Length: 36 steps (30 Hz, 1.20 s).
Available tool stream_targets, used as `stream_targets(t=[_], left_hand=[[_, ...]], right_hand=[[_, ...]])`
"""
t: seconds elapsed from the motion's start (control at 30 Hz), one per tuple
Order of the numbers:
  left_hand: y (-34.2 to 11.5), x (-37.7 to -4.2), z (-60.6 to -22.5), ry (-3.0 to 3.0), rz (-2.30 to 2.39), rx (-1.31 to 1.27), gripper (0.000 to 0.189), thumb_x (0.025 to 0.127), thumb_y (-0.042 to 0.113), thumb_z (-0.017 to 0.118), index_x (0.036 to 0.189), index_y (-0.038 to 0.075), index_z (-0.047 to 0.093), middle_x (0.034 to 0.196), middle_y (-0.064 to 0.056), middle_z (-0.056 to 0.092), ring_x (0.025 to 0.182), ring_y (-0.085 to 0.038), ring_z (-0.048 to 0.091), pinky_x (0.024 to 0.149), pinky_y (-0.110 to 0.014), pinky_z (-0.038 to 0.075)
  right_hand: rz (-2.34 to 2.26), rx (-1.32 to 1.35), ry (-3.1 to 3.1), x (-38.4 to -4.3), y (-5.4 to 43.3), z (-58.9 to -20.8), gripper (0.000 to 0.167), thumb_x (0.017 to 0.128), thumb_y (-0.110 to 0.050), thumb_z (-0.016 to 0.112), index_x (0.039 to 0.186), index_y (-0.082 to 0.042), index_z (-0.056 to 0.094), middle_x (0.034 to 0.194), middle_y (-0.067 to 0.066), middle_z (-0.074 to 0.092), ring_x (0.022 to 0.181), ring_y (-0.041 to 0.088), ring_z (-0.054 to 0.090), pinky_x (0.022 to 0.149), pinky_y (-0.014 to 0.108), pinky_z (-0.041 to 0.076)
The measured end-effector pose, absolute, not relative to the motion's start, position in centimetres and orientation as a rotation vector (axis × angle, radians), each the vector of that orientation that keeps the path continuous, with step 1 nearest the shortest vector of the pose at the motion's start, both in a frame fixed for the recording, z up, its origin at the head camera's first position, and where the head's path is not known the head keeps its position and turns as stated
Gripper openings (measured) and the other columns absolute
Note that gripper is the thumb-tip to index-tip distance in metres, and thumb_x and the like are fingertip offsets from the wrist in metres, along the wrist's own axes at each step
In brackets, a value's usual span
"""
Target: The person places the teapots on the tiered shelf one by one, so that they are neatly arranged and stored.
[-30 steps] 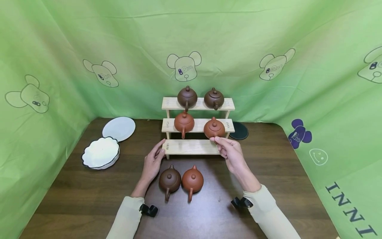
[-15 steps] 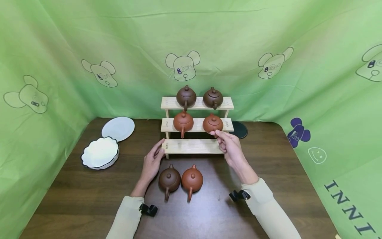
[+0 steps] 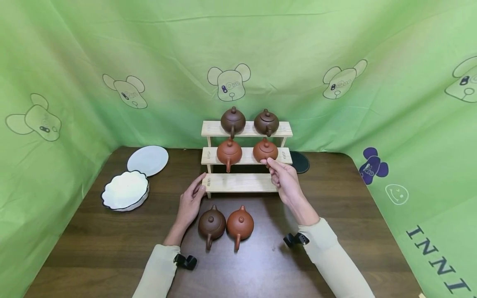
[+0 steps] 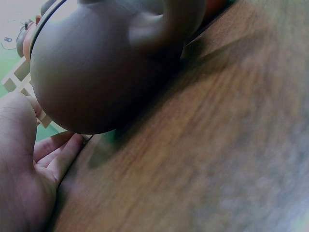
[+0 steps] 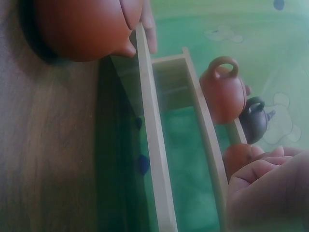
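My right hand [image 3: 287,182] pinches the handle of a reddish-brown clay teapot [image 3: 264,150] at the right of the middle shelf. In the right wrist view this teapot [image 5: 235,157] is partly hidden behind the curled fingers. My left hand [image 3: 191,203] rests against the left end of the bottom shelf of a three-step wooden stand [image 3: 238,182], fingers fairly straight. A second reddish teapot [image 3: 229,152] sits left on the middle shelf. Two dark brown teapots, one left [image 3: 232,121] and one right [image 3: 266,123], stand on the top shelf.
On the table in front of the stand are a dark brown teapot [image 3: 212,224] and a reddish teapot [image 3: 240,224], side by side. A scalloped white dish [image 3: 126,191] and a white plate [image 3: 148,160] lie left. A dark round mat [image 3: 300,162] lies behind the stand's right side.
My right hand has moved slightly up and away with the reddish teapot, which now sits farther back on the middle shelf. My left hand has stayed on the stand's end.
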State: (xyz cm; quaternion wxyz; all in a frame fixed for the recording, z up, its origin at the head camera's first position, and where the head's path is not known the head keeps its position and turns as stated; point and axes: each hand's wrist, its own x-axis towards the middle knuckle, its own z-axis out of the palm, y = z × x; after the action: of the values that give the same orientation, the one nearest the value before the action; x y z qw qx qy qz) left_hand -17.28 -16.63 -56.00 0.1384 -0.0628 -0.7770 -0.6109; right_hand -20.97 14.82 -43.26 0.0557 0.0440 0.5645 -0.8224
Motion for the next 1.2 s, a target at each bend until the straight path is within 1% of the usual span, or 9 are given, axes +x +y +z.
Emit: stream_targets(t=[0.2, 0.5, 0.6, 0.63, 0.7, 0.83, 0.87, 1.0, 1.2], left_hand=[[-16.7, -17.6, -56.5, -2.240, -1.770, -0.182, 0.044, 0.116, 0.033, 0.063, 0.158, 0.023, 0.065, 0.135, -0.018, 0.077, 0.114, -0.013, 0.078, 0.098, -0.019, 0.060], [-16.6, -17.3, -56.0, -2.234, -1.781, -0.193, 0.044, 0.116, 0.029, 0.062, 0.158, 0.015, 0.064, 0.136, -0.022, 0.076, 0.116, -0.020, 0.078, 0.099, -0.021, 0.060], [-16.7, -17.6, -56.3, -2.266, -1.770, -0.165, 0.044, 0.116, 0.033, 0.063, 0.158, 0.022, 0.065, 0.137, -0.018, 0.077, 0.116, -0.012, 0.077, 0.099, -0.020, 0.060], [-16.7, -17.5, -56.2, -2.280, -1.780, -0.142, 0.043, 0.116, 0.031, 0.062, 0.159, 0.023, 0.064, 0.138, -0.017, 0.076, 0.117, -0.013, 0.077, 0.101, -0.023, 0.060], [-16.7, -17.6, -56.0, -2.299, -1.789, -0.119, 0.043, 0.116, 0.029, 0.062, 0.159, 0.024, 0.064, 0.139, -0.017, 0.076, 0.119, -0.014, 0.076, 0.102, -0.021, 0.059], [-16.4, -17.2, -55.3, -2.284, -1.804, -0.130, 0.045, 0.117, 0.023, 0.061, 0.160, 0.015, 0.062, 0.140, -0.021, 0.074, 0.122, -0.025, 0.076, 0.102, -0.024, 0.060], [-16.4, -17.2, -55.4, -2.271, -1.793, -0.153, 0.045, 0.116, 0.025, 0.061, 0.160, 0.016, 0.062, 0.139, -0.022, 0.075, 0.120, -0.024, 0.077, 0.100, -0.021, 0.059], [-16.5, -17.2, -55.6, -2.229, -1.796, -0.198, 0.045, 0.116, 0.030, 0.062, 0.159, 0.018, 0.064, 0.137, -0.024, 0.075, 0.118, -0.023, 0.078, 0.099, -0.023, 0.061], [-16.7, -17.5, -56.4, -2.223, -1.792, -0.212, 0.045, 0.116, 0.030, 0.063, 0.158, 0.016, 0.064, 0.137, -0.024, 0.075, 0.118, -0.022, 0.078, 0.098, -0.022, 0.061]], right_hand=[[-2.505, 0.136, 1.694, -21.3, 14.8, -43.4, 0.030, 0.113, -0.015, 0.067, 0.091, -0.017, 0.087, 0.074, -0.007, 0.057, 0.052, 0.001, 0.033, 0.049, 0.015, 0.019], [-2.506, 0.118, 1.687, -21.4, 14.9, -43.5, 0.030, 0.114, -0.014, 0.065, 0.091, -0.016, 0.085, 0.070, -0.008, 0.054, 0.051, 0.001, 0.034, 0.048, 0.015, 0.020], [-2.506, 0.125, 1.701, -21.4, 15.0, -43.5, 0.031, 0.114, -0.014, 0.065, 0.091, -0.017, 0.085, 0.070, -0.008, 0.055, 0.049, 0.000, 0.036, 0.046, 0.014, 0.022], [-2.504, 0.127, 1.706, -21.4, 15.0, -43.5, 0.030, 0.114, -0.014, 0.065, 0.091, -0.016, 0.085, 0.070, -0.008, 0.056, 0.049, 0.000, 0.037, 0.045, 0.014, 0.022], [-2.504, 0.130, 1.713, -21.4, 15.1, -43.6, 0.030, 0.114, -0.014, 0.065, 0.091, -0.016, 0.085, 0.071, -0.009, 0.059, 0.048, 0.000, 0.038, 0.044, 0.013, 0.023], [-2.521, 0.125, 1.709, -21.3, 15.2, -43.6, 0.033, 0.113, -0.012, 0.066, 0.083, -0.014, 0.079, 0.081, -0.008, 0.070, 0.048, -0.001, 0.040, 0.044, 0.012, 0.026], [-2.525, 0.128, 1.712, -21.3, 15.3, -43.7, 0.035, 0.113, -0.011, 0.066, 0.080, -0.014, 0.077, 0.082, -0.008, 0.070, 0.048, -0.001, 0.041, 0.044, 0.012, 0.026], [-2.537, 0.150, 1.726, -21.1, 15.7, -43.9, 0.036, 0.112, -0.010, 0.066, 0.077, -0.015, 0.073, 0.075, -0.008, 0.064, 0.049, 0.000, 0.042, 0.045, 0.012, 0.027], [-2.542, 0.147, 1.749, -20.8, 16.2, -44.3, 0.029, 0.111, -0.007, 0.067, 0.088, -0.018, 0.080, 0.071, -0.008, 0.057, 0.051, 0.001, 0.042, 0.048, 0.013, 0.029]])
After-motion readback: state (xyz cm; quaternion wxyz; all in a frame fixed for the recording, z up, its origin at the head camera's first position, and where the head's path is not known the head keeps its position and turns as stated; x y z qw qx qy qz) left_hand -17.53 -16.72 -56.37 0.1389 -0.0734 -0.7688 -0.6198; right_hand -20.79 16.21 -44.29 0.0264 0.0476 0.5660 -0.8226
